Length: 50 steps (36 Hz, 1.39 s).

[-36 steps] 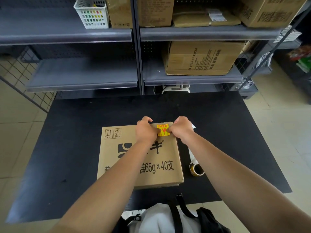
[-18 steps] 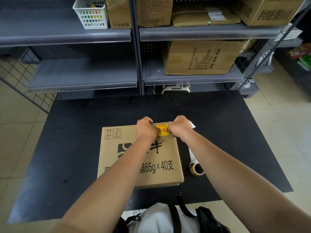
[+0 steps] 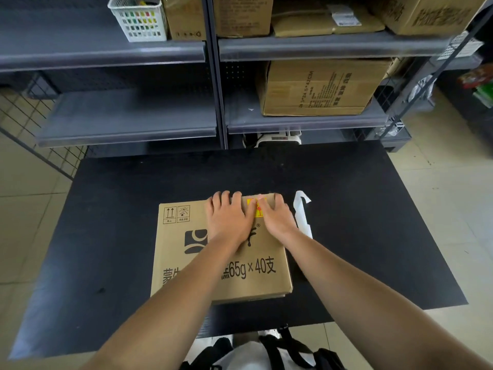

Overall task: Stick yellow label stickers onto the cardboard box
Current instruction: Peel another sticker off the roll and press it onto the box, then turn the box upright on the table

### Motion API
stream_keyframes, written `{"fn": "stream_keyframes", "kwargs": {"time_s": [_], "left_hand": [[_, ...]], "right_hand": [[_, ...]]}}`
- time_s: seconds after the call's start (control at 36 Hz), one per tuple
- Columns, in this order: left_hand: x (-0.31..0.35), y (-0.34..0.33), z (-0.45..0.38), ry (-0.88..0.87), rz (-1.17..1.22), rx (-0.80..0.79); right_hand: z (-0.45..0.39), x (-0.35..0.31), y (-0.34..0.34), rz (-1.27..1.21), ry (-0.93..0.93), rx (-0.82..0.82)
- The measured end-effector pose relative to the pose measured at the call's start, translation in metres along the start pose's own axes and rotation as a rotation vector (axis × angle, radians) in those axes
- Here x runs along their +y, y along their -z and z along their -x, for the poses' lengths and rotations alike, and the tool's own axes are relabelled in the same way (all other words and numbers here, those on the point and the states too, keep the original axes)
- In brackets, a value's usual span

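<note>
Box (image 3: 221, 252) on table (image 3: 360, 222) (ctr), backing strip (image 3: 301, 212) just right, shelves (image 3: 128, 129) behind.

Hands: two are seen, the left hand (image 3: 230, 219) and the right hand (image 3: 277, 218), both laid flat with fingers spread.
Cardboard box on the table: one cardboard box (image 3: 221, 265) is counted.
Yellow label stickers: one yellow sticker (image 3: 255, 208) is seen on the box, partly covered by the hands.
White backing strips: one white strip (image 3: 301, 213) is found just beside the box.
Tables: one black table (image 3: 360, 222) is counted.
Baskets: one white basket (image 3: 138, 18) is seen on the upper shelf.
Boxes on the shelves: at least five shelf cartons (image 3: 320, 88) are counted; some are cut off by the frame.
</note>
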<state>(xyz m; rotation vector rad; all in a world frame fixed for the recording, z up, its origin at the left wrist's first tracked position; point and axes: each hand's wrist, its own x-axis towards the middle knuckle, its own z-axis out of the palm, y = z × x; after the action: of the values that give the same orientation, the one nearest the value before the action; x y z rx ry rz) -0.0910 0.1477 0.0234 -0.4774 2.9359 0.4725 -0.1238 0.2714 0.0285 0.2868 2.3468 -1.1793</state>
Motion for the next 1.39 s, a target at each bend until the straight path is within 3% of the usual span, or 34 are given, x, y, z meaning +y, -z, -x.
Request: {"fn": "stream_keyframes", "kwargs": {"time_s": [0.25,0.5,0.61,0.78,1.0,1.11,1.19,1.25,1.39], "left_hand": [[0.003,-0.006,0.001,0.027,0.015,0.069],[0.003,-0.011,-0.002,0.037,-0.036,0.065],[-0.004,-0.012,-0.003,-0.006,0.031,0.109],[-0.020,0.001,-0.003,-0.151,-0.061,-0.120],[-0.015,0.001,0.004,-0.225,-0.157,-0.128],[-0.021,0.005,0.002,-0.236,-0.040,-0.130],[-0.026,0.023,0.000,-0.161,0.367,-0.081],[-0.039,0.045,-0.003,-0.047,0.589,0.066],[-0.126,0.072,-0.023,0.443,0.889,0.330]], "right_hand": [[-0.005,0.011,-0.012,0.130,0.085,0.162],[-0.008,0.012,-0.015,0.193,0.078,0.174],[-0.006,0.015,-0.014,0.053,0.074,0.150],[0.005,0.027,0.000,-0.117,0.063,-0.114],[0.006,0.036,-0.002,-0.090,0.118,-0.082],[0.006,0.034,-0.003,-0.118,0.117,-0.084],[0.011,0.030,0.001,-0.208,0.062,-0.092],[0.011,0.027,0.006,-0.269,0.013,-0.066],[-0.001,0.013,0.023,-0.393,-0.278,0.044]]}}
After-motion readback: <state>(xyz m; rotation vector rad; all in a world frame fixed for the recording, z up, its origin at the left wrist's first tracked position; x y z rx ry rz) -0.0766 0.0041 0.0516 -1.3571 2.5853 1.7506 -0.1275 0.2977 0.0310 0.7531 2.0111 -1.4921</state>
